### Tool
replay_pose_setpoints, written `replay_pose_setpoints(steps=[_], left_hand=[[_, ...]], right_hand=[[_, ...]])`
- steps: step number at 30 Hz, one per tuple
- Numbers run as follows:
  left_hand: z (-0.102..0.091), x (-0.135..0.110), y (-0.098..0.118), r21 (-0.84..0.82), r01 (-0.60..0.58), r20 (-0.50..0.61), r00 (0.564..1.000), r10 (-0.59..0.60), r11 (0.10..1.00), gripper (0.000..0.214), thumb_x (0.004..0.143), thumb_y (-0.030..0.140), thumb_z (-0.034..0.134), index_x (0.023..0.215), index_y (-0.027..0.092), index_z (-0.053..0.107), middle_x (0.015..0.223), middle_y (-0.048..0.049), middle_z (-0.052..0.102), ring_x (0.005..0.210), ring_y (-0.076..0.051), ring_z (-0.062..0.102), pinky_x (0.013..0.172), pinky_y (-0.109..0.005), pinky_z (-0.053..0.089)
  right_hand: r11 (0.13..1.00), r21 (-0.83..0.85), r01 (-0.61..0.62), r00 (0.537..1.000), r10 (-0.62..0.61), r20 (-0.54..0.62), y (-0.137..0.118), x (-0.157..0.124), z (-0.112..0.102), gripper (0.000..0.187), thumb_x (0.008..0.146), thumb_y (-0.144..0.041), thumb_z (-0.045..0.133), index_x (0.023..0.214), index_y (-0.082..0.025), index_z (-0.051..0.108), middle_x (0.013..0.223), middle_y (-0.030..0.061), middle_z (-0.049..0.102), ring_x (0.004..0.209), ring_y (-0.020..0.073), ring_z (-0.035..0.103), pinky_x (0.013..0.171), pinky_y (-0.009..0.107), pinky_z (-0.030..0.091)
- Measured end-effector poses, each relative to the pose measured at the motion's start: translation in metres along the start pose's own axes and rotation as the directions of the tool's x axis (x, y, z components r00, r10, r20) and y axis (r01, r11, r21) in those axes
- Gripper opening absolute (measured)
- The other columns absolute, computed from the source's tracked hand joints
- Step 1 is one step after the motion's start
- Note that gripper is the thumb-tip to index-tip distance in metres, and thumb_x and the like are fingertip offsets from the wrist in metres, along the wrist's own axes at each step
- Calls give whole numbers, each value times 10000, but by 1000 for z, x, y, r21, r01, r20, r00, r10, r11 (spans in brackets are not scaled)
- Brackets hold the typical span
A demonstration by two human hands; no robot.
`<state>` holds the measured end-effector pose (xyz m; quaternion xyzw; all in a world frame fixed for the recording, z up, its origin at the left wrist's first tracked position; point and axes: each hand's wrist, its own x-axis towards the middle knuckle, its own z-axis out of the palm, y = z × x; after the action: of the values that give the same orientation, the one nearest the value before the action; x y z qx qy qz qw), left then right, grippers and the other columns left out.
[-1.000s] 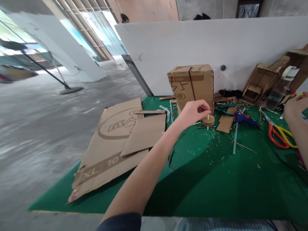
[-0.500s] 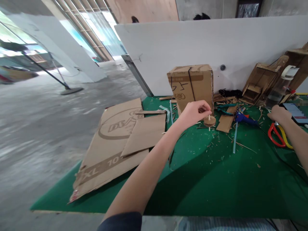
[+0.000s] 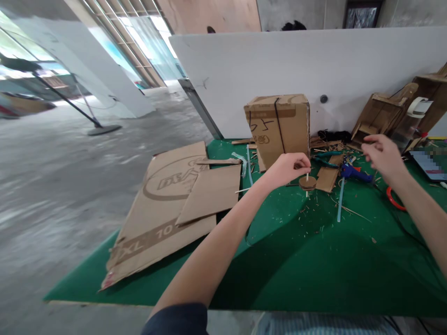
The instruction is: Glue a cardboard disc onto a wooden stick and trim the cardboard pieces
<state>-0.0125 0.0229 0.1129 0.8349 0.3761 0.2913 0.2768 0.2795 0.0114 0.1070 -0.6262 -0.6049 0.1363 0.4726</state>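
My left hand pinches the top of a thin pale stick that runs through a small round cardboard disc. The stick's lower end pokes out below the disc. My right hand is raised over the right of the table, its fingers loosely apart with nothing visible between them. Below it lie a blue glue gun with a clear glue stick and scissors with a red handle, partly hidden by my right forearm.
A cardboard box stands against the white board. Flat cardboard sheets lie at the left. Pliers and cardboard strips are near the disc. A bottle and a phone are at the right.
My right hand has left the scissors and moved up and left. My left hand has shifted slightly right and down with the stick and disc.
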Motion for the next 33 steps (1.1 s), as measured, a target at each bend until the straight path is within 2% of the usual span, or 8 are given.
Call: replay_pose_setpoints(steps=[2, 5, 8, 10, 14, 19, 25, 33], left_hand=[[0, 0, 0, -1, 1, 12, 1000, -1, 1000, 75, 829, 264, 626, 835, 190, 638, 827, -22, 720, 783, -144, 668, 726, -278, 511], [-2, -1, 1, -6, 8, 38, 999, -8, 1000, 87, 836, 275, 617, 839, 190, 636, 843, -24, 722, 793, -144, 669, 721, -273, 512], [-4, -2, 0, 10, 6, 45, 999, -6, 1000, 84, 838, 271, 607, 826, 195, 643, 853, -19, 720, 799, -139, 667, 726, -267, 515], [-5, -1, -3, 25, -4, 35, 999, 3, 1000, 84, 834, 268, 606, 814, 198, 647, 847, -15, 719, 796, -137, 666, 732, -269, 519], [-4, 1, -10, 33, 18, 2, 1000, -18, 999, 82, 816, 278, 626, 823, 197, 637, 832, -23, 721, 792, -146, 673, 724, -277, 525], [-4, 2, -15, 18, 56, -12, 998, -55, 998, 110, 810, 277, 637, 880, 194, 620, 858, -38, 726, 811, -155, 682, 732, -283, 521], [-4, 2, -17, 27, 63, -24, 998, -63, 998, 120, 805, 273, 637, 885, 184, 622, 863, -42, 725, 817, -158, 682, 740, -283, 516], [-6, 4, -26, 7, 122, -59, 991, -122, 992, 136, 795, 284, 646, 884, 186, 617, 895, -62, 731, 853, -182, 691, 751, -302, 520]], right_hand=[[997, 77, 7, 993, -16, 116, -3, -24, 21, 356, 791, -419, 585, 1080, -210, 568, 695, -6, 604, 610, 163, 553, 623, 324, 465], [991, 73, 111, 979, -121, 164, 10, -50, 43, 337, 791, -359, 589, 1093, -214, 552, 766, 3, 621, 682, 168, 579, 697, 335, 488], [988, 77, 132, 965, -146, 216, 35, -58, 51, 365, 798, -342, 577, 1139, -215, 545, 845, 25, 642, 749, 180, 612, 742, 349, 508], [991, 102, 89, 979, -106, 177, 53, -58, 53, 339, 806, -341, 556, 1114, -199, 553, 864, 45, 652, 791, 193, 630, 773, 371, 519], [993, 109, 53, 967, -78, 243, 71, -57, 56, 285, 834, -363, 536, 1064, -199, 573, 883, 58, 651, 762, 194, 635, 718, 365, 534], [992, 93, 87, 969, -106, 225, 56, -63, 52, 418, 912, -449, 447, 1255, -221, 516, 868, 37, 627, 552, 145, 559, 540, 313, 491], [950, -14, 313, 885, -286, 368, 32, -74, 52, 340, 907, -248, 411, 1201, -196, 572, 1081, 94, 645, 979, 223, 615, 891, 411, 494], [940, 114, 322, 846, -340, 411, 24, -78, 50, 374, 927, -288, 446, 1289, -263, 538, 1161, 84, 637, 1031, 229, 624, 904, 447, 513]])
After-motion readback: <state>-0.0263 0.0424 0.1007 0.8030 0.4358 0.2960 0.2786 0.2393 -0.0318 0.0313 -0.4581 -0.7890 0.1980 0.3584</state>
